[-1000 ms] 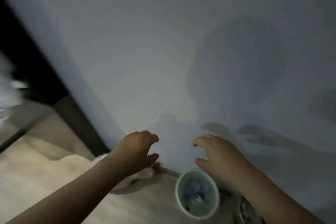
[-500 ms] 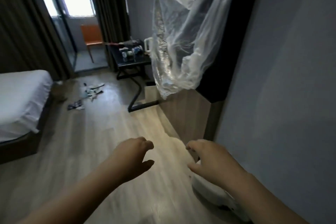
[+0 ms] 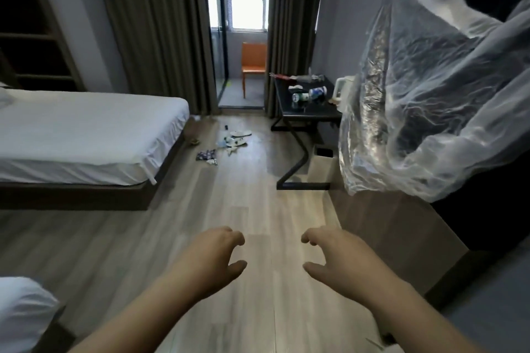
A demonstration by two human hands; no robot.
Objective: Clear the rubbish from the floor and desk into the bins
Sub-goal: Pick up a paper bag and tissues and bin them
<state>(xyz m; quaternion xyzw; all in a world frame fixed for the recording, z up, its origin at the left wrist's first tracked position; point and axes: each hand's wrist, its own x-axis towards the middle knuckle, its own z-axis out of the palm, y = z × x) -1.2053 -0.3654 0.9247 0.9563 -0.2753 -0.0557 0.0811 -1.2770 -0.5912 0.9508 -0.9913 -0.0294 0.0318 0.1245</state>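
Both empty — left hand [image 3: 210, 259], right hand [image 3: 342, 259] fingers [image 3: 231, 235] loosely curled | rubbish [image 3: 231, 143] well apart on floor [image 3: 252, 195]

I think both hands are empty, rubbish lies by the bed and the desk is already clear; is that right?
Not quite: the head view shows bottles on the desk. The left hand and right hand are empty, and rubbish lies by the bed.

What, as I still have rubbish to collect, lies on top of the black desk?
On the black desk lie a tipped can, a bottle and blurred clutter behind them. Its right end is hidden by the plastic sheet.
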